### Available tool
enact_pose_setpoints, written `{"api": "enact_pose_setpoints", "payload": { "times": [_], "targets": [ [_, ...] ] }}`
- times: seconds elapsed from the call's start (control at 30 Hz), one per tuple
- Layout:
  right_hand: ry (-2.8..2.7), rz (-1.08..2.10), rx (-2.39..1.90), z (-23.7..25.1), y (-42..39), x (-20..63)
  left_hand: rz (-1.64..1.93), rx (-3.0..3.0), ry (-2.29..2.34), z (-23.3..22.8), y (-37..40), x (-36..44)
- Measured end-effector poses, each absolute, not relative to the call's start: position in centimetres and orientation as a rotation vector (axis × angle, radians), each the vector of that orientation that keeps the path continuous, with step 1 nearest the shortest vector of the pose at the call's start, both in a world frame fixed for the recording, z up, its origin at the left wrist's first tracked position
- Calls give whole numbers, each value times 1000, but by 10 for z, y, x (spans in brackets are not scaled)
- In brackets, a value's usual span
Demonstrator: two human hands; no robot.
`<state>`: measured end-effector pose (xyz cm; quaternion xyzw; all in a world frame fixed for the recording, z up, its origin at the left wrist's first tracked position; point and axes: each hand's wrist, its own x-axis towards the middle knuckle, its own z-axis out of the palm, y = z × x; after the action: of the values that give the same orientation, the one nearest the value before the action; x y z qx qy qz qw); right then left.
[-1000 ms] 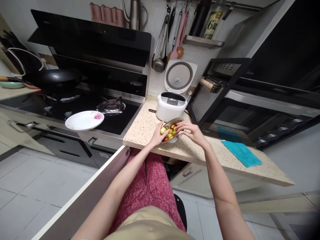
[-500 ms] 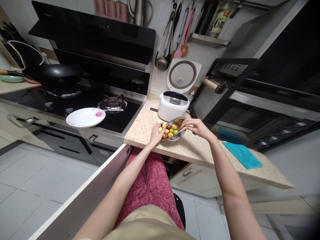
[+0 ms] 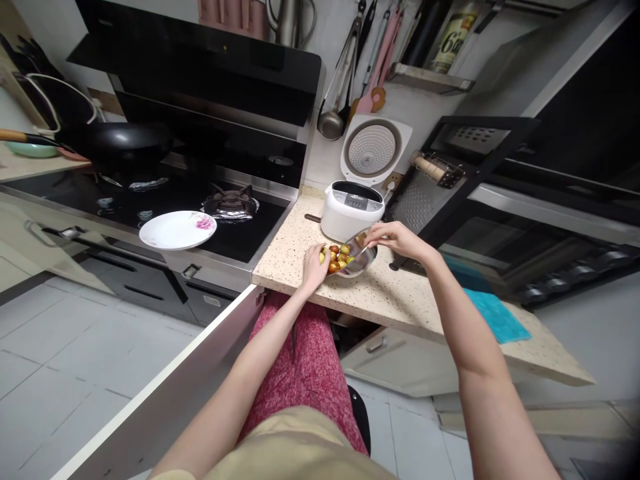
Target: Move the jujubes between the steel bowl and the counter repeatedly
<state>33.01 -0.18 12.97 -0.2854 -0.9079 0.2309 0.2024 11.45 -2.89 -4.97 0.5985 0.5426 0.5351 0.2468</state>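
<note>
While stretched forward over the speckled counter point(image 3: 400, 300), left hand point(image 3: 314, 267) cupped against near rim of metal bowl point(image 3: 361, 264) of small fruits point(image 3: 338, 257), right hand point(image 3: 395, 238) pinching far rim. Just beyond, white rice cooker point(image 3: 351, 210).

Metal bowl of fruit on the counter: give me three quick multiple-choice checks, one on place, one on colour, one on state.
1. The metal bowl sits:
A. on the stove
B. in front of the rice cooker
C. on the blue cloth

2. The fruit in it is:
A. purple only
B. white
C. yellow-green and red

3. The rice cooker lid is:
A. raised open
B. shut
C. lying on the counter

Answers: 1 B, the bowl rests on the counter just before the cooker. 2 C, both colours show. 3 A, the lid stands upright behind the pot.
</note>
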Motion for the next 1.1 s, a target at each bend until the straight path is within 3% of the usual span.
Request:
{"api": "enact_pose_setpoints", "payload": {
  "times": [1.1],
  "targets": [
    [-2769, 407, -763, 155, -11, 350, 1248, 2078, 1507, -50, -39, 118]
  ]
}}
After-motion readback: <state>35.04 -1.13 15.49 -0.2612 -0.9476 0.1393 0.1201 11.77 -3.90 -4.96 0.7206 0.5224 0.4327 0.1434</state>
